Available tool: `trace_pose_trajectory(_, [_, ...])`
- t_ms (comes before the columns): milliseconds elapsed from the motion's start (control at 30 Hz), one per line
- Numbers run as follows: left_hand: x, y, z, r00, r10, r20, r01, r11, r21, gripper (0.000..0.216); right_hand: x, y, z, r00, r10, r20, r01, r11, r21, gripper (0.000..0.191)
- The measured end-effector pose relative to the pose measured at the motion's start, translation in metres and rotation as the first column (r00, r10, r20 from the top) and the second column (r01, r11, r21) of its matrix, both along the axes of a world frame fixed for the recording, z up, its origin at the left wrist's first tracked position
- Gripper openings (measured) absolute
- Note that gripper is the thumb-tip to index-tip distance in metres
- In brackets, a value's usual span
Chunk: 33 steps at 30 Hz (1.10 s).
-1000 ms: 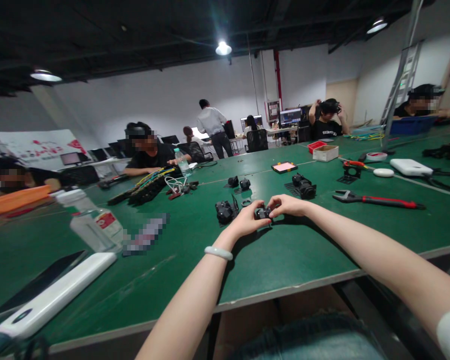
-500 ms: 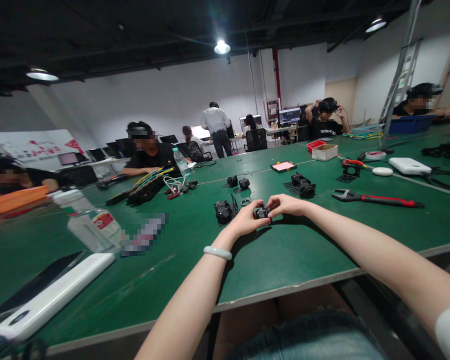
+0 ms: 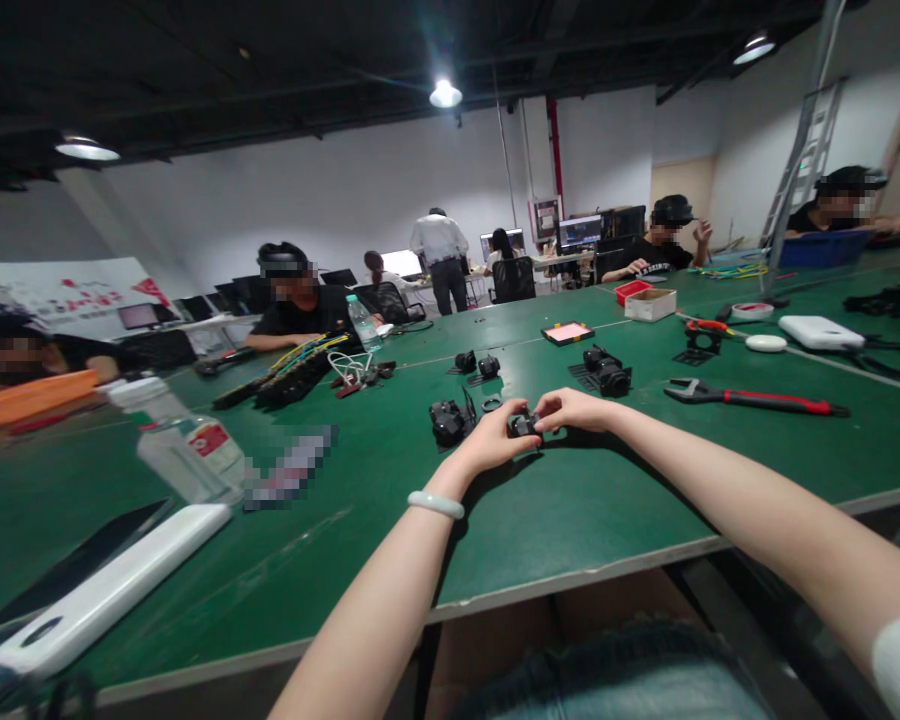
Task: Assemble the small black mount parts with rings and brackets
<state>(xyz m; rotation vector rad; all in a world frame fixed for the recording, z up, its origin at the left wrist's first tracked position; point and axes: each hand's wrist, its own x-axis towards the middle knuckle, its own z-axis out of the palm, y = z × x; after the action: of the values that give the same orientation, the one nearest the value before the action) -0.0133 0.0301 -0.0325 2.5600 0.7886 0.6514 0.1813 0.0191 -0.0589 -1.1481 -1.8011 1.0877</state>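
Observation:
Between my two hands is a small black mechanical part (image 3: 523,427), low over the green table. My left hand (image 3: 493,438) grips it from the left, thumb at the near side and fingers at the far side. From the right, my right hand (image 3: 574,410) pinches the same part with bent fingers, which partly hide it. A larger black assembly (image 3: 448,422) stands just left of my left hand, and a small ring (image 3: 491,403) lies behind it. Beyond my right hand rests another black assembly (image 3: 607,372). Two smaller black parts (image 3: 486,368) sit farther back.
An adjustable wrench (image 3: 757,397) with red-black handle lies to the right. A pink-topped tray (image 3: 567,332) and an open box (image 3: 650,304) are farther back. On the left stand a plastic jug (image 3: 187,450) and a white long device (image 3: 112,590). Several people sit around the table (image 3: 570,520).
My hands and the black part have hardly moved. Across the table at the right, a person has lowered their hands from their headgear.

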Motion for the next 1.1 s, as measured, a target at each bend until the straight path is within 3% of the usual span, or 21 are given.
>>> trace_pose_trajectory(467, [0.001,-0.005,0.004,1.000,0.027,-0.012,-0.027,0.999,-0.018,0.057,0.000,0.004,-0.003,0.999,-0.024,0.043,0.026,0.998,-0.052,0.048])
trace_pose_trajectory(733, [0.001,-0.006,0.005,1.000,0.028,-0.005,-0.028,1.000,-0.013,0.056,-0.002,0.004,-0.004,0.999,0.004,-0.050,-0.007,0.998,-0.065,0.046])
trace_pose_trajectory(1100, [0.002,-0.009,0.008,1.000,-0.008,-0.010,0.008,1.000,-0.018,0.051,-0.005,0.009,-0.011,0.994,-0.097,-0.045,0.094,0.993,-0.071,0.047])
